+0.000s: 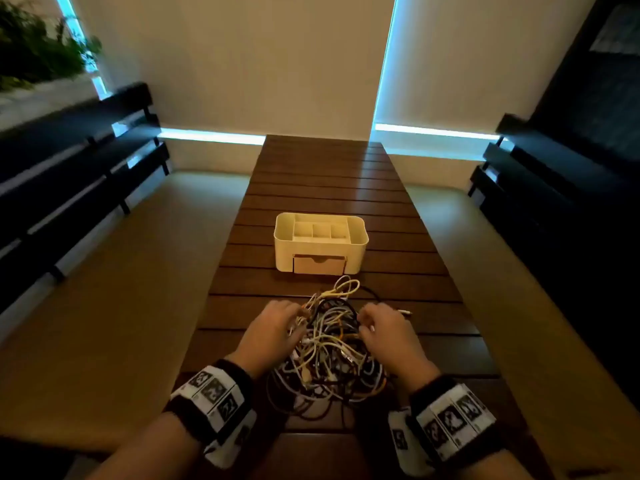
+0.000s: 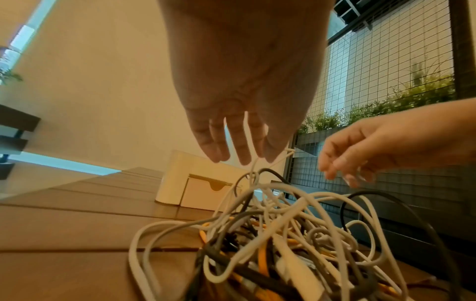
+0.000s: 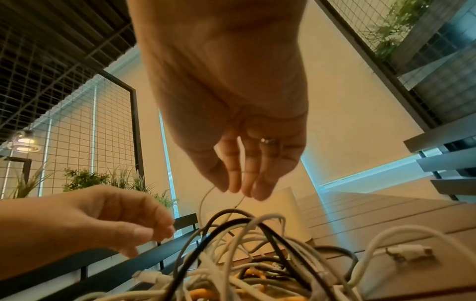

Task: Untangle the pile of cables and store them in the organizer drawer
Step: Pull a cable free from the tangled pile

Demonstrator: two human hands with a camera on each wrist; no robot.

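Observation:
A tangled pile of white, black and orange cables lies on the wooden slatted table in front of me. My left hand hovers at the pile's left side, fingers hanging fairly straight above the top strands. My right hand is at the right side, fingers loosely drooping over the pile. I see no cable clamped in either hand. Beyond the pile stands the cream organizer, its small front drawer closed. A cream cable loop reaches toward it.
A white plug end sticks out on the table right of the pile. Dark slatted benches flank the table on both sides. A wire mesh screen with plants stands off to the side.

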